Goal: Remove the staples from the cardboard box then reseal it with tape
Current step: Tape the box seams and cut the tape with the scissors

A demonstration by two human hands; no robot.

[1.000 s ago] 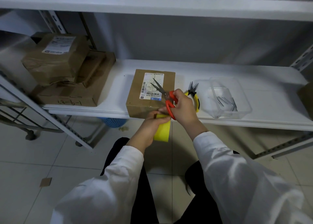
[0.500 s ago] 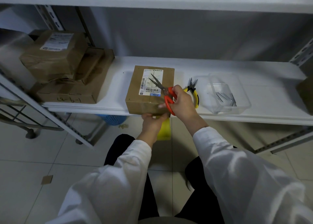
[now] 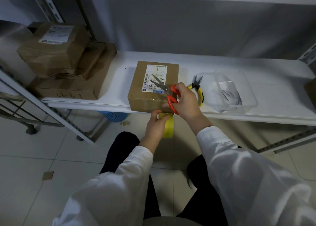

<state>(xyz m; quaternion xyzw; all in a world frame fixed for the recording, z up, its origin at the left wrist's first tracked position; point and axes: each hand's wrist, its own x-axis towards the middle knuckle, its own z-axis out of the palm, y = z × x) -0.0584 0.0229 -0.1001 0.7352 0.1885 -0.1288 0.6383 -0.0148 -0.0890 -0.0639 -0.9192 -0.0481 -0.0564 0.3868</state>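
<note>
The right hand [image 3: 185, 102] grips red scissors [image 3: 171, 100], blades parted over the cardboard box [image 3: 147, 95] just beyond it, at the front edge of the shelf [image 3: 118, 89]; the left hand [image 3: 156, 125] just below grasps the yellow tape roll [image 3: 169, 129] under that edge. Pliers [image 3: 199, 89] lie rightward, bare shelf leftward

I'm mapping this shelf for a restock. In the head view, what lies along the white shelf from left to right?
Stack of brown boxes → labelled cardboard box → yellow-handled pliers → clear plastic tray → edge of another brown box.
</note>
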